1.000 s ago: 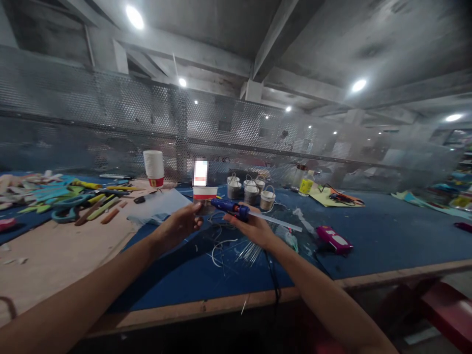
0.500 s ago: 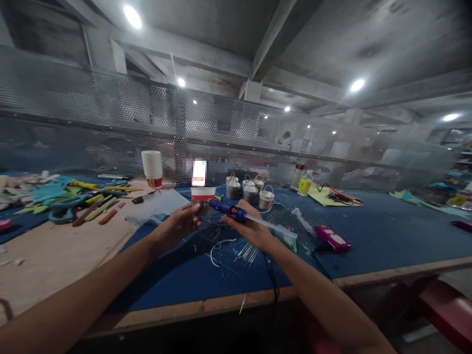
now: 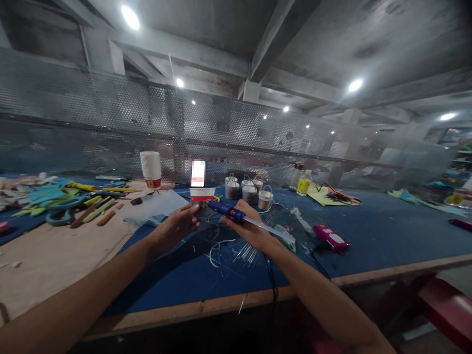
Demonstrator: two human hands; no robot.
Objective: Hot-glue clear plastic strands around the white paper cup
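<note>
Head view: a black cord (image 3: 273,282) reaches the near edge of the desk (image 3: 165,290); thin wires (image 3: 246,254) lie just beyond. Room for moving looks widest rightward, past the magenta case (image 3: 331,239). The right hand (image 3: 250,224) is wrapped around a blue glue gun (image 3: 224,210); close by, the left hand (image 3: 180,221) seems to pinch the red-and-white cup (image 3: 202,194) near the gun's tip. That cup looks part-way done, no handle visible; behind, small pails (image 3: 249,192) already have handles and look finished, before a mesh panel (image 3: 206,130)
</note>
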